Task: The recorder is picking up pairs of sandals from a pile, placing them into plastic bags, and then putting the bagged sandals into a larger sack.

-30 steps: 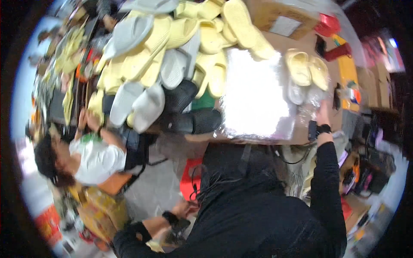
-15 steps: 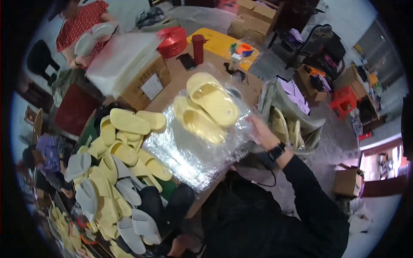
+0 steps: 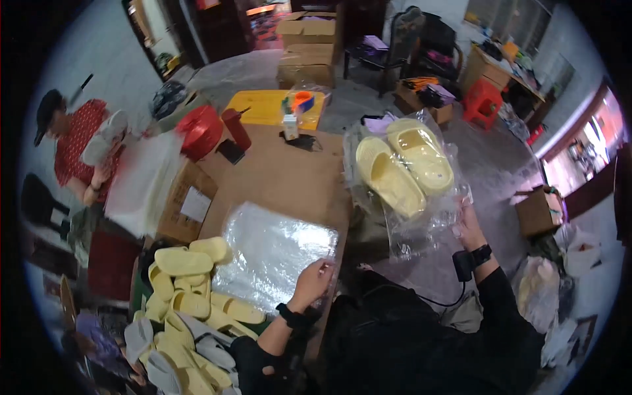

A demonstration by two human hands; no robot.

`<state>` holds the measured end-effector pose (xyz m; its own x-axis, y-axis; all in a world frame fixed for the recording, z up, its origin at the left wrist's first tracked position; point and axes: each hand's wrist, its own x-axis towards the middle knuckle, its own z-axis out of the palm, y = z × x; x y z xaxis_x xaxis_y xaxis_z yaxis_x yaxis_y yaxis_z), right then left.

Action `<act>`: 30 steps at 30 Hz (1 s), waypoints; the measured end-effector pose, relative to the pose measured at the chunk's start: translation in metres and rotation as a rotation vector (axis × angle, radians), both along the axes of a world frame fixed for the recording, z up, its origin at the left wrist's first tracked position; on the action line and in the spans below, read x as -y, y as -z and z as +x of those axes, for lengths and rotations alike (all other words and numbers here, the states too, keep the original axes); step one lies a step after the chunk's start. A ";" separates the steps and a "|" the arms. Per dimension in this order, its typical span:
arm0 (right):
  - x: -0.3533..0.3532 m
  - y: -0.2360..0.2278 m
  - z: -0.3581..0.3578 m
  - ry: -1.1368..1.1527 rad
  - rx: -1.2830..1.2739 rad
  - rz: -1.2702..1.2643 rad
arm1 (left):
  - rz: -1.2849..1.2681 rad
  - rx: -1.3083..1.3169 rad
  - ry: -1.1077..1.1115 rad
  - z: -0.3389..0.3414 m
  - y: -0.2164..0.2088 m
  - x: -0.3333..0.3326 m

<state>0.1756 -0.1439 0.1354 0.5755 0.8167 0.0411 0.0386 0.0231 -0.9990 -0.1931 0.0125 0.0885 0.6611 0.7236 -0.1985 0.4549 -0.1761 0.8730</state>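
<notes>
My right hand (image 3: 469, 227) grips the edge of a clear plastic bag (image 3: 411, 237) off the table's right side. Inside it lie two pale yellow slippers (image 3: 421, 158), side by side with their openings facing up. At the right edge of a stack of clear plastic bags (image 3: 263, 240) is my left hand (image 3: 313, 283), its fingers curled together; what they hold, if anything, is hidden. Left of the stack is a heap of loose yellow slippers (image 3: 191, 303) mixed with grey slippers (image 3: 204, 342).
A cardboard box (image 3: 187, 204) with clear sheets stands at the table's left. Beyond are a dark phone (image 3: 230, 151), a red bottle (image 3: 237, 128) and a red ribbon roll (image 3: 201, 131). A person (image 3: 82, 145) in red handles pale slippers. A red stool (image 3: 482, 104) stands on the floor.
The bagged slippers have moved right, from above the bag stack to beyond the table's edge, in my right hand. My left hand has come onto the stack's right edge. The view has turned.
</notes>
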 end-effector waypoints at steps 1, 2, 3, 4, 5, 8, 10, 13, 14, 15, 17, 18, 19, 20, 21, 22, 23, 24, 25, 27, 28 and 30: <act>0.011 0.008 0.023 0.013 0.168 -0.020 | 0.039 0.009 0.036 0.021 0.001 -0.009; 0.020 0.011 0.038 0.026 0.338 -0.049 | 0.075 0.022 0.072 0.041 0.011 -0.017; 0.015 -0.005 0.028 0.124 0.501 0.040 | 0.080 0.016 0.090 0.056 0.023 -0.024; 0.019 -0.009 0.036 0.141 0.495 0.040 | 0.054 -0.010 0.089 0.074 0.035 -0.029; 0.028 -0.015 0.045 0.279 0.112 0.013 | 0.025 -0.030 0.097 0.093 0.044 -0.031; 0.035 -0.025 0.056 0.503 -0.340 0.136 | 0.352 -0.083 0.337 0.145 0.057 -0.022; 0.067 -0.006 0.093 0.476 -0.360 0.131 | 0.535 -0.060 0.459 0.180 0.054 -0.019; 0.050 -0.017 0.109 0.528 -0.764 -0.017 | 0.752 -0.171 0.617 0.220 0.064 -0.033; 0.050 -0.003 0.123 0.546 -0.759 -0.020 | 0.790 -0.272 0.683 0.235 0.071 -0.039; 0.051 0.024 0.139 0.531 -0.643 -0.012 | 0.867 -0.199 0.596 0.244 0.094 -0.041; 0.015 0.020 0.136 0.400 -0.512 -0.006 | 0.713 -0.400 0.847 0.248 0.110 -0.045; -0.025 -0.004 0.118 0.288 -0.488 0.003 | 0.549 -0.593 1.077 0.245 0.115 -0.048; -0.033 0.015 0.129 0.157 -0.456 -0.035 | 0.638 -0.485 1.002 0.240 0.121 -0.037; -0.044 0.040 0.139 0.021 -0.430 -0.069 | 0.723 -0.385 0.923 0.229 0.128 -0.026; -0.059 0.044 0.142 -0.102 -0.224 -0.134 | 0.760 -0.385 0.970 0.224 0.119 -0.022; -0.068 0.049 0.148 -0.218 -0.018 -0.199 | 0.797 -0.382 1.021 0.220 0.103 -0.019; -0.072 0.060 0.156 -0.215 -0.020 -0.196 | 0.791 -0.400 1.005 0.215 0.089 -0.018; -0.078 0.073 0.164 -0.296 0.191 -0.328 | 0.783 -0.419 0.991 0.211 0.080 -0.018; -0.079 0.084 0.172 -0.373 0.403 -0.461 | 0.801 -0.466 1.023 0.210 0.077 -0.019; -0.086 0.086 0.195 -0.442 0.515 -0.504 | 0.733 -0.440 0.955 0.206 0.057 -0.031; -0.085 0.085 0.212 -0.491 0.632 -0.565 | 0.715 -0.485 0.955 0.211 0.043 -0.035; -0.096 0.060 0.223 -0.515 0.619 -0.528 | 0.671 -0.498 0.905 0.208 0.043 -0.032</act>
